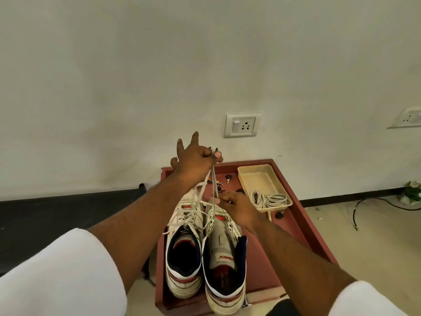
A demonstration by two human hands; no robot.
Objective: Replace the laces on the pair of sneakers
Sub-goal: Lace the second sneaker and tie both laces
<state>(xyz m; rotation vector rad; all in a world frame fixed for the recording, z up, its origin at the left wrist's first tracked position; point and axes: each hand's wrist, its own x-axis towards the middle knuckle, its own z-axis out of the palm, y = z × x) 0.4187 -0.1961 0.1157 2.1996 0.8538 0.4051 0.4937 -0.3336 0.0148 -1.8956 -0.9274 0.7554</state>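
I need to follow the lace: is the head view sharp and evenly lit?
Head view: soft even light, no glare; lace readable between left hand and right hand; wide-angle bending tilts the far-right wall socket; sleeves near the bottom edge blurred.

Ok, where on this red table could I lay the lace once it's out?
Bare red table lies right of the sneakers, below the tray. The tray's far half is bare too. Between shoe toes and tray it's crowded with small items.

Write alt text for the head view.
A person's left hand pulls a white lace up from the right sneaker, which the right hand steadies; the left sneaker stands beside it on a reddish table.
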